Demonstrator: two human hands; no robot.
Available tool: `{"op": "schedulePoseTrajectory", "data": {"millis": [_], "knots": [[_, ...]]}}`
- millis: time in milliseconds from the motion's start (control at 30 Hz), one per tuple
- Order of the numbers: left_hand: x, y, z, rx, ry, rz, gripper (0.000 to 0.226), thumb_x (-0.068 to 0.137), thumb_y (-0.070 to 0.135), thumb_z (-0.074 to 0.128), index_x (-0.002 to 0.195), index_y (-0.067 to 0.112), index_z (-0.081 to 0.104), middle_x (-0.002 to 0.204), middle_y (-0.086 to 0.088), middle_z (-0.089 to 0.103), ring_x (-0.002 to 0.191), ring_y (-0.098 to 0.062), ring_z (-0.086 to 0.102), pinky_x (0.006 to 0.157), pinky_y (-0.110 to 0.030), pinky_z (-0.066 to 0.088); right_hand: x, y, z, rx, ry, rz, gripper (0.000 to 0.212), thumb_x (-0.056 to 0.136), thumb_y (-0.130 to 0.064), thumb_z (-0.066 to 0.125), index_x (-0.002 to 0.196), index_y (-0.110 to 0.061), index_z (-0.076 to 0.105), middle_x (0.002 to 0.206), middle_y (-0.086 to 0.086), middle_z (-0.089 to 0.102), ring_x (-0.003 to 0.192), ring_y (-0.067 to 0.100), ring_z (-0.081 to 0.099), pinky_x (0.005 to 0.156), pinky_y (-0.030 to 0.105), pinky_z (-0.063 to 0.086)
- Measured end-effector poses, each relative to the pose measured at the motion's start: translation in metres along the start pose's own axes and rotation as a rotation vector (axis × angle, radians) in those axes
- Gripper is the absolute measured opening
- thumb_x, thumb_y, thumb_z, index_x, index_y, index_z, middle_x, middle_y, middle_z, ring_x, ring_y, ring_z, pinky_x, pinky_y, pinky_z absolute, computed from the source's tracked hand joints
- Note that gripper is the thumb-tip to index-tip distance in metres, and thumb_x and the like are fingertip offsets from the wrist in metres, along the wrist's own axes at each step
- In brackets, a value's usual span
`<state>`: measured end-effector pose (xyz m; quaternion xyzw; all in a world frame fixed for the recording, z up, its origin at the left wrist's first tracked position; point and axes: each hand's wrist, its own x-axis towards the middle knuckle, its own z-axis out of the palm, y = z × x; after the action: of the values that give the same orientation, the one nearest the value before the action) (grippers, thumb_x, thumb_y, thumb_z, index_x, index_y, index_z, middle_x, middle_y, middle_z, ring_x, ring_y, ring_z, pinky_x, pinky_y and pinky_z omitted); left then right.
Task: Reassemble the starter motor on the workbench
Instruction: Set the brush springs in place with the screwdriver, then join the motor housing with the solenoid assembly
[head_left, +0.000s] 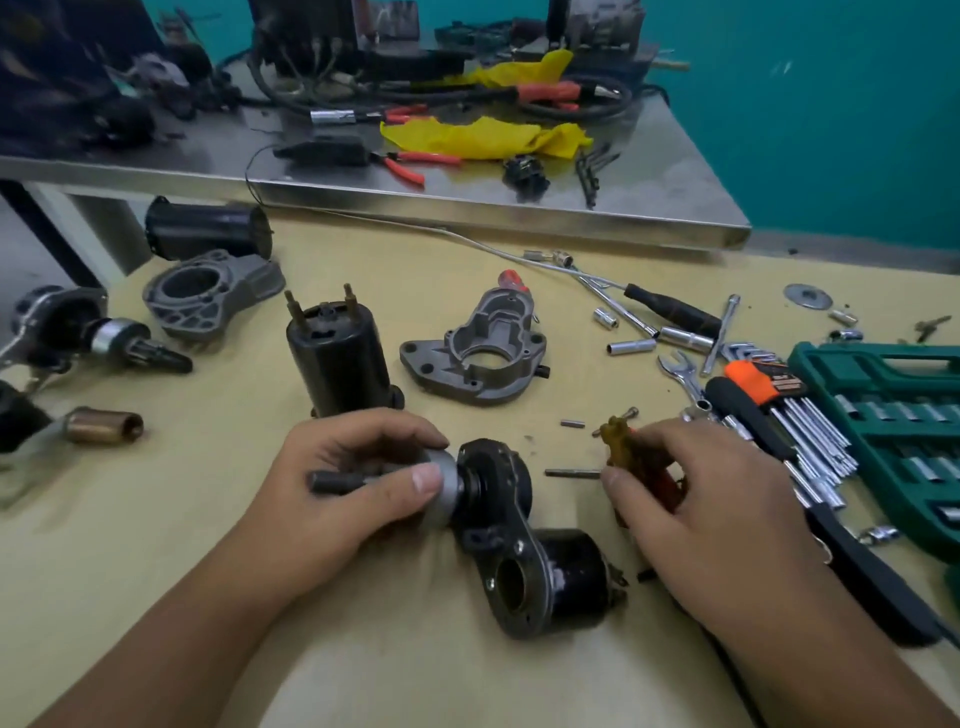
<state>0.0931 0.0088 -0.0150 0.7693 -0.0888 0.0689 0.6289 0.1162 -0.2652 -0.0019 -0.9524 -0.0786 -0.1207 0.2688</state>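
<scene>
Tan workbench (363, 649), left hand (343, 483) curled around starter motor (498, 525) shaft (silver collar under thumb), right hand (711, 499) pinching brown brush holder (626, 447).

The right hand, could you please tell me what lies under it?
Under the right hand a brownish-yellow part pokes out beyond its fingers, beside a small pin on the workbench. The part's lower end and how it is held are covered.

Centre front: starter motor (519, 540)
Behind it: solenoid (337, 358), nose housing (475, 353)
Far right: socket set case (893, 431)
</scene>
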Motion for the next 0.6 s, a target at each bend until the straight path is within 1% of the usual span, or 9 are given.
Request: {"op": "schedulePoseTrajectory", "data": {"millis": [100, 200, 267, 300, 367, 433, 500, 533, 600], "knots": [[0.001, 0.0, -0.001, -0.006, 0.103, -0.024, 0.017, 0.076, 0.03, 0.078, 0.093, 0.028, 0.082, 0.092, -0.002, 0.077, 0.081, -0.008, 0.072, 0.064, -0.017, 0.056, 0.001, 0.003, 0.001, -0.033, 0.012, 0.032, 0.024, 0.083, -0.04, 0.071, 0.105, -0.03, 0.07, 0.091, -0.016, 0.059, 0.086, 0.011, 0.055, 0.075, 0.031, 0.046], [0.004, -0.001, -0.003, -0.007, 0.2, -0.03, 0.012, 0.079, 0.024, 0.079, 0.091, 0.025, 0.081, 0.091, -0.001, 0.077, 0.079, -0.008, 0.072, 0.062, -0.017, 0.056, 0.004, 0.005, 0.0, -0.093, 0.007, 0.057, 0.03, 0.084, -0.039, 0.07, 0.11, -0.025, 0.072, 0.094, -0.011, 0.062, 0.093, 0.018, 0.056, 0.078, 0.032, 0.045], [0.005, -0.001, -0.003, 0.01, 0.252, -0.016, 0.014, 0.078, 0.03, 0.082, 0.089, 0.022, 0.08, 0.086, 0.0, 0.077, 0.074, -0.007, 0.071, 0.061, -0.018, 0.056, 0.004, 0.005, -0.001, -0.106, 0.005, 0.064, 0.031, 0.084, -0.04, 0.07, 0.111, -0.023, 0.072, 0.099, -0.008, 0.065, 0.099, 0.022, 0.054, 0.079, 0.032, 0.04], [0.007, -0.002, -0.004, 0.007, 0.274, -0.014, 0.016, 0.078, 0.033, 0.083, 0.089, 0.022, 0.08, 0.085, 0.0, 0.076, 0.073, -0.007, 0.07, 0.061, -0.019, 0.056, 0.004, 0.003, -0.002, -0.106, 0.027, 0.065, 0.03, 0.084, -0.04, 0.07, 0.109, -0.023, 0.073, 0.101, -0.008, 0.067, 0.101, 0.024, 0.053, 0.078, 0.031, 0.037], [0.009, -0.005, -0.004, -0.015, 0.307, -0.029, 0.014, 0.079, 0.031, 0.085, 0.09, 0.024, 0.078, 0.086, 0.002, 0.076, 0.074, -0.008, 0.07, 0.063, -0.022, 0.058, 0.003, 0.002, -0.005, -0.103, 0.103, 0.04, 0.025, 0.087, -0.039, 0.069, 0.104, -0.022, 0.075, 0.104, -0.008, 0.069, 0.102, 0.027, 0.052, 0.077, 0.029, 0.03], [0.011, -0.006, -0.001, -0.028, 0.321, -0.019, 0.014, 0.082, 0.032, 0.084, 0.091, 0.024, 0.077, 0.086, 0.003, 0.075, 0.073, -0.009, 0.072, 0.061, -0.025, 0.061, 0.001, -0.003, -0.01, -0.051, 0.219, -0.046, 0.025, 0.089, -0.04, 0.067, 0.099, -0.019, 0.076, 0.101, -0.004, 0.07, 0.098, 0.028, 0.054, 0.079, 0.026, 0.028], [0.013, -0.006, 0.003, -0.026, 0.355, 0.021, 0.019, 0.084, 0.037, 0.08, 0.092, 0.02, 0.075, 0.083, 0.0, 0.075, 0.068, -0.016, 0.074, 0.055, -0.03, 0.062, -0.006, -0.015, -0.013, 0.082, 0.267, -0.191, 0.03, 0.085, -0.041, 0.069, 0.097, -0.014, 0.076, 0.094, -0.002, 0.07, 0.09, 0.024, 0.058, 0.08, 0.029, 0.038], [0.015, -0.007, 0.003, -0.022, 0.411, 0.059, 0.019, 0.088, 0.038, 0.076, 0.092, 0.019, 0.073, 0.08, -0.002, 0.075, 0.063, -0.019, 0.073, 0.052, -0.032, 0.061, -0.012, -0.026, -0.012, 0.141, 0.233, -0.269, 0.035, 0.083, -0.045, 0.071, 0.099, -0.014, 0.075, 0.092, -0.001, 0.069, 0.088, 0.022, 0.059, 0.079, 0.031, 0.043], [0.019, -0.008, -0.004, 0.005, 0.617, 0.138, 0.018, 0.097, 0.04, 0.069, 0.091, 0.022, 0.067, 0.076, -0.001, 0.072, 0.06, -0.02, 0.069, 0.051, -0.036, 0.058, -0.025, -0.05, -0.003, 0.136, 0.097, -0.387, 0.052, 0.075, -0.059, 0.073, 0.106, -0.016, 0.073, 0.096, -0.002, 0.067, 0.087, 0.023, 0.059, 0.077, 0.036, 0.047]]}}
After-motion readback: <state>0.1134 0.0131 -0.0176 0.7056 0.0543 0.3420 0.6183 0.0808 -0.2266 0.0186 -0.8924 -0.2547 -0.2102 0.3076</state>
